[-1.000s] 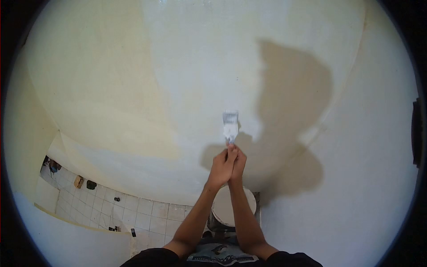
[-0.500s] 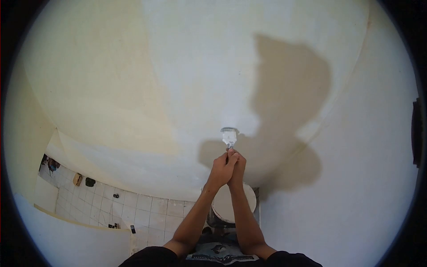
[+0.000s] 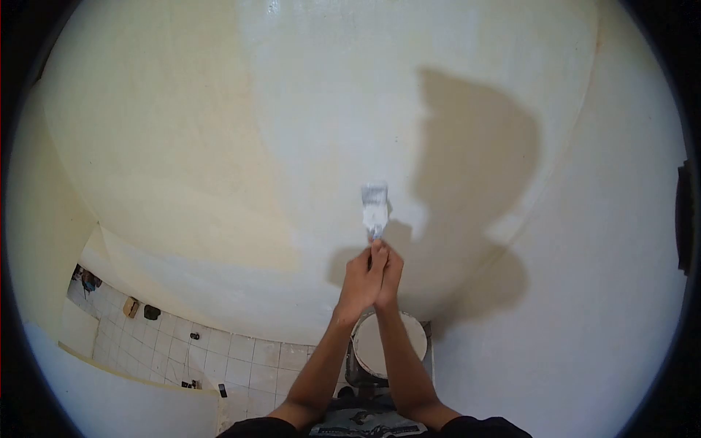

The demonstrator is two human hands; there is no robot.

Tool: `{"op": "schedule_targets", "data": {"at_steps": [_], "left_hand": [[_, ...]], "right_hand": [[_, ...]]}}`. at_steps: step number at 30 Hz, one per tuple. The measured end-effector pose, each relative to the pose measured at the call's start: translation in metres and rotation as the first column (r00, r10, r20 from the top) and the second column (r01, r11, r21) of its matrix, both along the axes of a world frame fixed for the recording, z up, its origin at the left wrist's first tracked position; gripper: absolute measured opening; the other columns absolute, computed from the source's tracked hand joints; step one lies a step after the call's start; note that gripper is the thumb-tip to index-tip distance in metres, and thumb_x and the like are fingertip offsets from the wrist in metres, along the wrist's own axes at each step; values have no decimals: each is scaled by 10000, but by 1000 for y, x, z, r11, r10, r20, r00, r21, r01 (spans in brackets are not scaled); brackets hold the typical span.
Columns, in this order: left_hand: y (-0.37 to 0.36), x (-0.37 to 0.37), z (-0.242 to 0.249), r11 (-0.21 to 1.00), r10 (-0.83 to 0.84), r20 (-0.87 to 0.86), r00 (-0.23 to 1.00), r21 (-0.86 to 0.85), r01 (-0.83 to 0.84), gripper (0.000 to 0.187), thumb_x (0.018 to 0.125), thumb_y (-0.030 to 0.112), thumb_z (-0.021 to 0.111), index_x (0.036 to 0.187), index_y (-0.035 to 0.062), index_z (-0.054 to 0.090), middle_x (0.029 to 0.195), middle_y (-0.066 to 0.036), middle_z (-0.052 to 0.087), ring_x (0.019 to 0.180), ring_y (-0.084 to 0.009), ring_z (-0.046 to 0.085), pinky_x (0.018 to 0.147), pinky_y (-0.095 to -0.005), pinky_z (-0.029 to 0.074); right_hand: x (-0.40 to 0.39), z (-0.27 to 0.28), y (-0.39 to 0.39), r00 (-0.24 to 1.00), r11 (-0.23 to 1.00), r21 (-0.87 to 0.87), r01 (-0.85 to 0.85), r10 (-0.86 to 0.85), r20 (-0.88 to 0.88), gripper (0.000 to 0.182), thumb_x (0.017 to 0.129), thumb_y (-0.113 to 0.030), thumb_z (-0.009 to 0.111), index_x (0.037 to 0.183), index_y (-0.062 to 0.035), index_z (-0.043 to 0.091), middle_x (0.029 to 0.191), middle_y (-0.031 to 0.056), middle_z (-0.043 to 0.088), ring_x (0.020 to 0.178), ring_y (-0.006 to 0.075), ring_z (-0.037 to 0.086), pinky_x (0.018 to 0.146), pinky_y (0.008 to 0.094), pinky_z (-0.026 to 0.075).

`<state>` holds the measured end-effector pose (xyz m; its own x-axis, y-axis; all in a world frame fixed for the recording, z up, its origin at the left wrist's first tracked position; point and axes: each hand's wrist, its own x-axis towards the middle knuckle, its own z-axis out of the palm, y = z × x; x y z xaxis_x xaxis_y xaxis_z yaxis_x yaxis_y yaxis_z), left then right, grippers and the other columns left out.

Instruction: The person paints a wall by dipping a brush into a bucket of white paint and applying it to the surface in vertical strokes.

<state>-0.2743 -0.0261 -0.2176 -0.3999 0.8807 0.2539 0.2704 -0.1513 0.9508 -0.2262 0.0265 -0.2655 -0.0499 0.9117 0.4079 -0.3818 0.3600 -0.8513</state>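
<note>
"In the head view, left of the wall corner, what is held against the wall (image 3: 328, 109)?"

"A flat brush (image 3: 375, 208), bristle end up, handle down. Left hand (image 3: 358, 281) and right hand (image 3: 393, 271) are clasped together, fingers closed narrowly round the handle. Bristle contact with the wall cannot be confirmed."

"Handling advice?"

"In my judgement: wrists firm, bristles square to the surface, pressure even, strokes overlapping. The yellowish area lies towards the wall's left side; the paler area, at the brush, looks patchy."

"Obstructions?"

"A large shadow (image 3: 478, 146) falls right of the brush, reaching the corner, and could hide missed patches. Below the hands, a container (image 3: 355, 358) with a round pale top stands near the wall's foot, partly behind the forearms; its footing is hidden, so knees and feet need care."

"Other items?"

"On the tiled floor (image 3: 263, 354), a brown block (image 3: 131, 307) and a dark item (image 3: 152, 312) lie near its far edge. A small dark oblong (image 3: 223, 391) lies beside the low partition's (image 3: 131, 387) right end."
</note>
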Motion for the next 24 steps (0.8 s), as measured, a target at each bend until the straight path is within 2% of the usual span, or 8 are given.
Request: {"op": "schedule_targets", "data": {"at_steps": [2,5,8,11,14,17,20,24], "left_hand": [[-2,-4,-50,995,1,49,999,-103,4,482,992,378,478,980,-71,653,915,-302,674,916,-460,659,795,-462,504],[-4,-7,-129,935,23,-43,999,-352,-37,522,989,419,483,1054,-67,660,962,-257,693,932,-308,684,818,-384,500],[-4,-9,-167,909,-40,5,999,-416,38,552,970,448,475,1040,-62,672,1020,-286,683,996,-371,677,847,-407,496],[-7,-4,-146,924,-13,12,1000,-382,17,521,980,422,492,1056,-64,664,976,-266,690,951,-319,682,827,-391,497],[-4,0,-96,980,-37,62,997,-194,48,478,982,379,487,1032,-68,646,962,-306,673,947,-446,659,823,-438,506],[-1,2,-47,996,-56,49,997,-63,59,408,996,321,501,1011,-66,629,871,-268,677,841,-397,673,762,-414,507],[-2,6,1,986,-105,127,986,143,86,393,1029,300,490,1025,-71,620,793,-112,636,785,-132,551,726,-309,476],[-7,0,58,986,-105,71,992,137,95,372,1029,284,490,1020,-65,619,741,-56,582,756,-94,493,672,-274,442]], "right_hand": [[-1,-48,-10,991,996,-76,45,-35,127,297,1005,-198,549,753,-42,539,689,-65,447,658,66,416,554,273,358],[-2,-136,-17,986,968,-246,48,-6,167,290,979,-174,568,720,-45,544,684,-58,475,663,61,425,554,276,361],[-1,-200,-19,992,926,-375,42,6,127,307,966,-179,582,695,-40,540,673,-49,496,664,62,439,550,286,368],[4,-165,-21,993,939,-343,16,24,113,318,979,-194,573,706,-34,545,658,-44,489,656,67,432,544,289,367],[9,-117,-7,984,971,-236,36,8,180,319,999,-205,557,736,-24,553,675,-45,495,664,66,429,547,280,364],[10,-48,-2,991,997,-73,35,-25,132,326,1022,-233,535,778,-19,561,710,-57,494,676,63,428,550,274,360],[11,15,-4,995,1000,-7,20,-19,93,297,1025,-235,545,897,18,633,741,-68,492,681,62,431,562,263,367],[4,68,-5,999,997,-58,-49,49,5,320,1007,-220,594,1167,49,660,797,-48,536,734,57,467,640,227,414]]}}
